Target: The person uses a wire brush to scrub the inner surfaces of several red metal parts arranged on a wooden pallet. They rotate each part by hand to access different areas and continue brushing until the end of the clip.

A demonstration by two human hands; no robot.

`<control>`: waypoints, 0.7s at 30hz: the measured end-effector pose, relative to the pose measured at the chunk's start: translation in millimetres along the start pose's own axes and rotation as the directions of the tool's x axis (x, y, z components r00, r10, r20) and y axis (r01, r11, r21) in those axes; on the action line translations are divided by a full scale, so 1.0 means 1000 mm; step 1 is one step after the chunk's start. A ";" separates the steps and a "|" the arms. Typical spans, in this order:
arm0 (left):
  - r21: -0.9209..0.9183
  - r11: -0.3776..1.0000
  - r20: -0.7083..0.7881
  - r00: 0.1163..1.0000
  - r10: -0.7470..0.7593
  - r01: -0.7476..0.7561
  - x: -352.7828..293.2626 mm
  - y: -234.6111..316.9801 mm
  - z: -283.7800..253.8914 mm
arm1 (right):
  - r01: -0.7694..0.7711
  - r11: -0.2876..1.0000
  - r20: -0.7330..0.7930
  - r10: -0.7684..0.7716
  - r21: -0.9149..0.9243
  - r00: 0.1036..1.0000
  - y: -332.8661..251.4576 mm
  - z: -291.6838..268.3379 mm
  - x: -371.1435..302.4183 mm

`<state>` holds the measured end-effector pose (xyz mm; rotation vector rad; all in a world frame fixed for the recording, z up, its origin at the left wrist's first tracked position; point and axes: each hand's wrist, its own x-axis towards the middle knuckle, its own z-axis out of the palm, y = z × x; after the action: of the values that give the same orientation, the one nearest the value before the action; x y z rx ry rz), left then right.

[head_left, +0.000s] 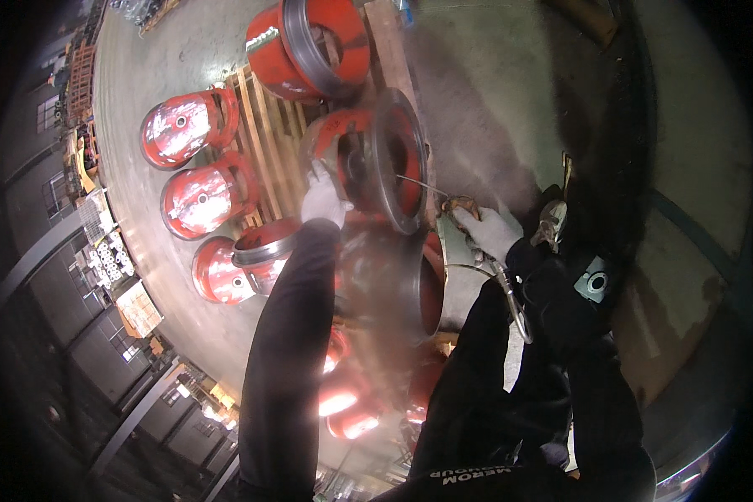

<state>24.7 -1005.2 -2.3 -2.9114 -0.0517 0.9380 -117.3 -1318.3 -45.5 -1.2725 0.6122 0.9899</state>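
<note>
The white-gloved left hand (325, 201) touches the side of a red drum (325, 138) near the wooden pallet's (268, 138) right edge; whether it grips, I cannot tell. The right hand (492, 233) is closed around a nozzled tool (460, 203), its thin tube (424, 184) pointing toward the drum's dark ring (383, 159). 3 red castings (201, 199) line the pallet's left edge.
</note>
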 end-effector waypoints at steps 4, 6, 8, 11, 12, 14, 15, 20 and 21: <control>0.021 0.999 -0.018 0.999 0.031 -0.031 0.001 -0.003 0.003 | -0.016 0.999 -0.024 0.017 0.032 1.000 -0.013 -0.010 -0.006; 0.030 0.999 -0.018 0.999 0.033 -0.032 0.002 -0.002 0.003 | -0.001 1.000 -0.108 0.001 0.006 0.994 -0.023 -0.012 -0.011; 0.056 0.998 -0.026 0.999 0.039 -0.038 0.002 0.000 0.003 | -0.031 0.999 -0.062 0.032 0.009 0.998 -0.031 -0.012 -0.014; 0.076 0.997 -0.016 0.999 0.034 -0.033 0.001 0.002 0.003 | -0.027 0.999 -0.052 0.028 0.023 0.998 -0.035 -0.009 -0.012; 0.075 0.997 -0.017 0.999 0.031 -0.030 0.000 0.002 0.003 | -0.036 0.999 -0.057 0.037 0.021 0.998 -0.035 -0.007 -0.011; 0.078 0.997 -0.024 0.999 0.031 -0.029 0.000 0.003 0.002 | 0.002 1.000 -0.046 -0.001 0.011 0.999 -0.034 -0.007 -0.008; 0.076 0.997 -0.020 0.999 0.028 -0.026 0.000 0.003 0.002 | -0.002 1.000 -0.052 0.002 -0.010 0.999 -0.033 -0.007 -0.006; 0.088 0.996 -0.020 0.999 0.035 -0.033 0.001 0.002 0.001 | -0.004 0.999 -0.035 0.003 -0.037 0.999 -0.034 -0.009 -0.001; 0.089 0.995 -0.027 0.999 0.038 -0.036 0.001 0.002 0.001 | -0.014 1.000 -0.021 0.014 0.009 1.000 -0.034 -0.009 0.000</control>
<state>24.6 -1006.6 -4.1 -2.8525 0.0447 0.8801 -86.6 -1326.3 -30.9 -1.2733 0.6419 0.9852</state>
